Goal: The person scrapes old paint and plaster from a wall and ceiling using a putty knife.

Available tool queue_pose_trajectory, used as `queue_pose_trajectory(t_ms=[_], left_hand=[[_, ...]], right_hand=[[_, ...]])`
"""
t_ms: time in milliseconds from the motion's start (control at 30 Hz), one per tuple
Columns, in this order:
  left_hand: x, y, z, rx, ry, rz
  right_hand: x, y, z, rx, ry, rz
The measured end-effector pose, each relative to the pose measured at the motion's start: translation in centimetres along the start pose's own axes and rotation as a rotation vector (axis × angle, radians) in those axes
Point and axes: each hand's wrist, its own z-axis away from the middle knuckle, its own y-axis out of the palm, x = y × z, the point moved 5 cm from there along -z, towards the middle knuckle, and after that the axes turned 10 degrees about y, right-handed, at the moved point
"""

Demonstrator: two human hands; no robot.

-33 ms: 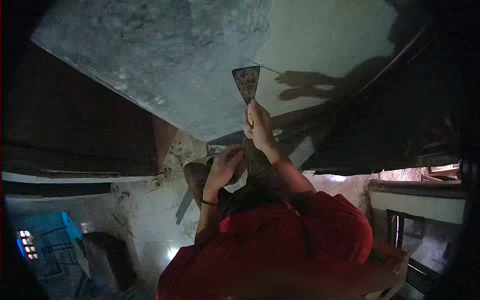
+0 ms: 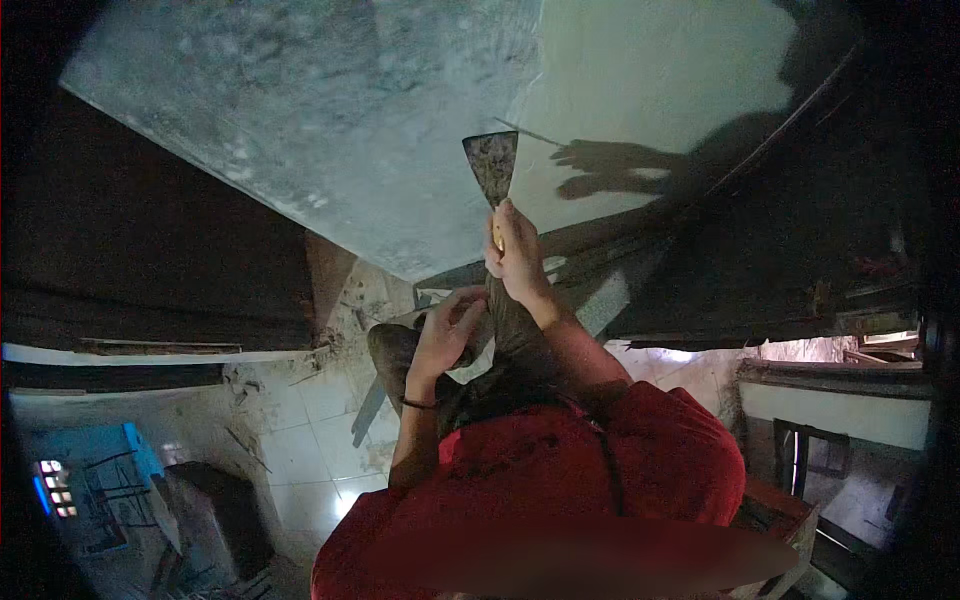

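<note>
My right hand [image 2: 517, 255] is closed round the yellowish handle of a scraper [image 2: 492, 165]. Its wide, stained metal blade points up, in front of the wall; whether the edge touches the surface cannot be told. Grey, mottled coating [image 2: 330, 110] covers the wall's left part, and a smoother pale green area [image 2: 640, 75] lies right of it. Lower and to the left, my left hand [image 2: 446, 335] hovers by my knees with nothing visible in it, thumb apart from loosely bent fingers. A dark band circles that wrist.
Shadows of a hand and scraper [image 2: 620, 165] fall on the green area. Dark surfaces flank the wall on both sides. Below lies a light tiled floor [image 2: 300, 430] with scattered debris. A dark bulky object [image 2: 215, 515] stands lower left, and a wooden piece [image 2: 780, 510] lower right.
</note>
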Motion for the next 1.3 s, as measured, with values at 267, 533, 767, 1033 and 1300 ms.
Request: queue_pose_trajectory(t_ms=[267,533,767,1033,1300], left_hand=[[0.0,-0.2,-1.4,-0.233,-0.034,-0.025],[-2.3,-0.1,-2.7,-0.345,0.115,-0.039],[-3.3,0.1,-3.4,-0.387,0.133,0.007],[-2.6,0.1,-2.5,-0.335,0.171,0.022],[-2.6,-1.5,-0.6,-0.188,0.201,0.077]], right_hand=[[-0.4,0.0,-0.3,-0.080,0.101,0.033],[0.0,-1.1,-1.3,-0.061,-0.232,0.287],[1.3,-0.3,0.0,0.066,-0.045,0.187],[4.9,-1.5,-0.5,-0.068,0.014,0.224],[2.5,-1.3,-1.0,-0.145,-0.125,0.359]])
